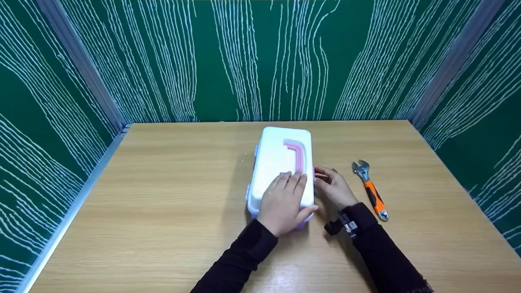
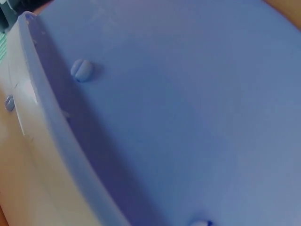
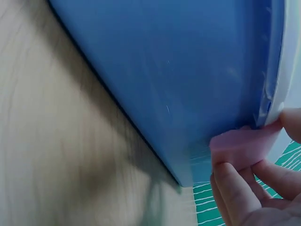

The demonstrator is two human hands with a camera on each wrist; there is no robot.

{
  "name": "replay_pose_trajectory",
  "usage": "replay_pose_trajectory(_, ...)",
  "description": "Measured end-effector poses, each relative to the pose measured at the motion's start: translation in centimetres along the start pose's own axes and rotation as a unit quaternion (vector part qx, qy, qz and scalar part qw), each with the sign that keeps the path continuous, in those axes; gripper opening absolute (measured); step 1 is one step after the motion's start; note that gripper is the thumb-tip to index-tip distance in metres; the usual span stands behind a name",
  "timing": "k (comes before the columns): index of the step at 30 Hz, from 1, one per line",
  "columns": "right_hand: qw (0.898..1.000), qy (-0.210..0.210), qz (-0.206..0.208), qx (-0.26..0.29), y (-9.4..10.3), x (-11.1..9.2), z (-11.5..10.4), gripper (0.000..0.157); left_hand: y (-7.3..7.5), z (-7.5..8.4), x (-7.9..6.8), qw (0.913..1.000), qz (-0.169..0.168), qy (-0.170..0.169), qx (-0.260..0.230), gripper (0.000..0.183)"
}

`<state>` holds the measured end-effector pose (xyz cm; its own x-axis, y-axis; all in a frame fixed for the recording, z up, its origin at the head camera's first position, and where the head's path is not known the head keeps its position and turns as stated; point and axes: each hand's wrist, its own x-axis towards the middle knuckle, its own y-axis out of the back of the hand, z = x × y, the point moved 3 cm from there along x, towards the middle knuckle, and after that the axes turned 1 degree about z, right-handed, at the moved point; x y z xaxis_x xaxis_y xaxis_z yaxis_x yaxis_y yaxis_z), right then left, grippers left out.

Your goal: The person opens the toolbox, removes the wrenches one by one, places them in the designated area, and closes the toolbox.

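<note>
A lidded plastic storage box (image 1: 272, 156) stands on the table, its lid white and its body bluish purple. Set into the lid is a pink handle (image 1: 300, 158). My left hand (image 1: 283, 201) lies on the near half of the lid with its fingers stretched out, partly over the handle's near end. At the box's right side, my right hand (image 1: 336, 188) has its fingers bent around a pink latch (image 3: 242, 147), the thumb by the lid's rim. The left wrist view shows only the purple body wall (image 2: 178, 113) and the rim, with no hand.
An adjustable wrench (image 1: 371, 191) with an orange and black grip lies on the wooden table (image 1: 171, 195), right of my right hand. Green panels (image 1: 264, 61) with white wavy lines rise behind the table and at both sides.
</note>
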<state>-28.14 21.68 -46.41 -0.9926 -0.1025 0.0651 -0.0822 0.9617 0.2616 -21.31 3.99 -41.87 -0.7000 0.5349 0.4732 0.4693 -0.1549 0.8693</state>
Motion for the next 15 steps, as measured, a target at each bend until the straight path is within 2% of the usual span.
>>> replay_pose_trajectory(8,1.000,-0.014,0.009,0.004,-0.24,0.16,0.58,0.049,0.03,-0.09,-0.05,0.9999,0.012,-0.001,-0.005,0.077)
replay_pose_trajectory(12,0.999,-0.018,0.008,0.028,-0.39,0.07,0.68,0.049,-0.08,-0.06,-0.07,0.9995,0.031,-0.006,0.002,0.076)
replay_pose_trajectory(15,0.999,-0.022,0.006,0.047,-0.47,-0.01,0.69,0.050,-0.09,-0.05,-0.09,0.9994,0.033,-0.008,0.006,0.077)
